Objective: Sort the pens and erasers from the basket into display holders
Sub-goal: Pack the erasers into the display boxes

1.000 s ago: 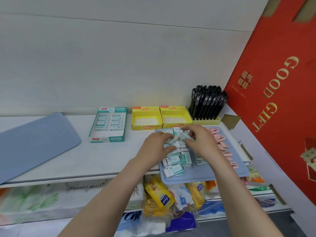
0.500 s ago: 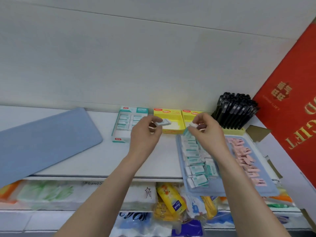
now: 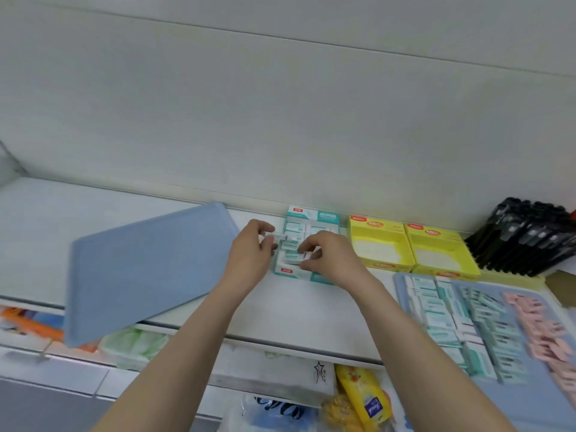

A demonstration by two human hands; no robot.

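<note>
A: Which step is judged to be in hand?

B: The teal display box (image 3: 327, 217) at mid-frame is being stocked; a first eraser (image 3: 278, 236) is pinched in the curled fingers of the left hand (image 3: 251, 257) at the box's left edge; a second eraser (image 3: 304, 256) is pinched by the right hand (image 3: 335, 260) over the lower rows.

A: What is called for next?

B: Each eraser is to be laid flat in a free slot and let go; more are to be fetched from the blue tray (image 3: 402, 285) at lower right, where teal erasers (image 3: 442, 310) and pink erasers (image 3: 542, 328) are heaped; the yellow boxes (image 3: 436, 235) appear unfilled; the pens (image 3: 523, 238) are seen already standing at the right edge.
</note>
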